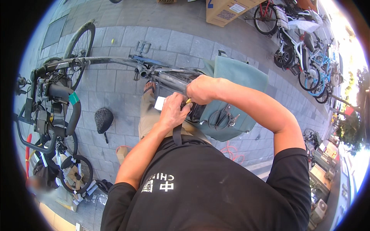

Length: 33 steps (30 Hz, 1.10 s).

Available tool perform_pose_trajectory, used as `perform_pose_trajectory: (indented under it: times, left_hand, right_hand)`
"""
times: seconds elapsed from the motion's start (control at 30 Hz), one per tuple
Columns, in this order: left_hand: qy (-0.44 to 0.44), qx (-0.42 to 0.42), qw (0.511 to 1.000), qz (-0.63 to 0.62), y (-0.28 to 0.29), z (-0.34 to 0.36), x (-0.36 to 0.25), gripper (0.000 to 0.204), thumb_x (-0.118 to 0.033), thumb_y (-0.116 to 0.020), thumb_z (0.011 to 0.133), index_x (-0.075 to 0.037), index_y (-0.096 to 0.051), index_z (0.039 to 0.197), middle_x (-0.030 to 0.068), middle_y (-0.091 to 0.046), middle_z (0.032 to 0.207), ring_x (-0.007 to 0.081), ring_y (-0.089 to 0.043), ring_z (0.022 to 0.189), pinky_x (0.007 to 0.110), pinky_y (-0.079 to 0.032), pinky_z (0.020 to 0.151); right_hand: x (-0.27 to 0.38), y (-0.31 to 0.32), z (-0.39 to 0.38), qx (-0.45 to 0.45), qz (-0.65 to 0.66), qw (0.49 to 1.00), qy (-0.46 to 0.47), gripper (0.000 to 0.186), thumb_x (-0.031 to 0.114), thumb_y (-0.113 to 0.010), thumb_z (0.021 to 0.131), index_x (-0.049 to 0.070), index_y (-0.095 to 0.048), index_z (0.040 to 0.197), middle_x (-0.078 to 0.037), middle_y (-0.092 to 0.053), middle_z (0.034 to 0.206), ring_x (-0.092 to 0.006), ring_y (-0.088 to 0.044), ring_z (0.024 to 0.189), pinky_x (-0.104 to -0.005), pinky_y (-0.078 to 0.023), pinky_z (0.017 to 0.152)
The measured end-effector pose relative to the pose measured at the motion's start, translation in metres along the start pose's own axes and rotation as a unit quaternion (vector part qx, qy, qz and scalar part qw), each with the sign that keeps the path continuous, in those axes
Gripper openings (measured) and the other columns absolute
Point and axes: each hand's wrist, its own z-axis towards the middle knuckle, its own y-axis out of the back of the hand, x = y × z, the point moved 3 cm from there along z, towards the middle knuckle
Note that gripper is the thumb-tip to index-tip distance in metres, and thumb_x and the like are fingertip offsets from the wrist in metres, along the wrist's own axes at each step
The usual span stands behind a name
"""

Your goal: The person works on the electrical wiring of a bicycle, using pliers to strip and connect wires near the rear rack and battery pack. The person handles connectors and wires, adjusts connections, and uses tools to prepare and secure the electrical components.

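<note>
My left hand (174,111) is closed with its fingers bent, and a black strap (177,135) hangs down from beneath it. A small white piece (159,103) shows beside its knuckles. Touching it is my right hand (201,90), curled into a fist; what that hand grips is hidden. A bit of yellow (188,101) peeks out between the two hands. Both work over the bare top end of a dark bicycle frame (169,79), close to my waist. Under my right forearm lie green-grey bags (239,77) on the rear, with a coiled black cable (220,118) against one.
Handlebars (58,92) and a front wheel (81,50) reach out to the left. A detached black saddle (104,120) with its post rests on the paving. Another bicycle wheel (76,174) is at the lower left. A cardboard box (227,13) and parked bikes (308,57) stand beyond.
</note>
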Motion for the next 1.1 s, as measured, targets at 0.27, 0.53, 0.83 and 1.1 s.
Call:
perform_pose_trajectory:
  times: [0.27,0.53,0.83,1.1]
  left_hand:
    - [0.049,0.037,0.998,0.016,0.003,-0.001,-0.005,0.023,-0.015,-0.076,0.095,-0.001,-0.075,0.113,0.0164,-0.068,0.104,0.0394,-0.065,0.101,0.05,-0.051,0.09]
    - [0.067,0.027,0.995,-0.07,0.009,-0.009,0.011,0.019,-0.012,-0.073,0.099,0.001,-0.07,0.112,0.0159,-0.065,0.105,0.0339,-0.065,0.098,0.044,-0.052,0.09]
    - [0.03,0.002,0.99,-0.14,0.012,-0.014,0.019,0.022,-0.014,-0.083,0.09,-0.003,-0.069,0.104,0.0131,-0.068,0.104,0.034,-0.066,0.098,0.043,-0.052,0.088]
    - [0.112,0.018,0.983,-0.145,0.012,-0.008,0.021,0.024,-0.014,-0.081,0.086,-0.002,-0.069,0.103,0.0126,-0.069,0.096,0.0336,-0.067,0.088,0.043,-0.055,0.08]
  right_hand:
    - [-0.009,0.0,0.01,0.007,0.043,0.998,0.048,0.019,0.017,-0.071,0.086,0.002,-0.081,0.092,-0.021,-0.079,0.092,-0.041,-0.077,0.088,-0.0494,-0.061,0.079]
    - [-0.036,-0.003,0.003,-0.023,0.167,0.986,0.017,0.028,0.021,-0.063,0.094,0.001,-0.081,0.101,-0.024,-0.076,0.094,-0.0442,-0.073,0.094,-0.052,-0.057,0.086]
    - [-0.05,-0.023,-0.037,-0.123,0.353,0.925,-0.065,0.035,0.029,-0.064,0.101,0.002,-0.08,0.118,-0.016,-0.07,0.111,-0.0341,-0.068,0.108,-0.0451,-0.054,0.096]
    - [-0.044,-0.032,-0.031,-0.157,0.399,0.899,-0.085,0.03,0.028,-0.066,0.101,0.006,-0.082,0.114,-0.013,-0.069,0.104,-0.0281,-0.067,0.104,-0.0407,-0.054,0.094]
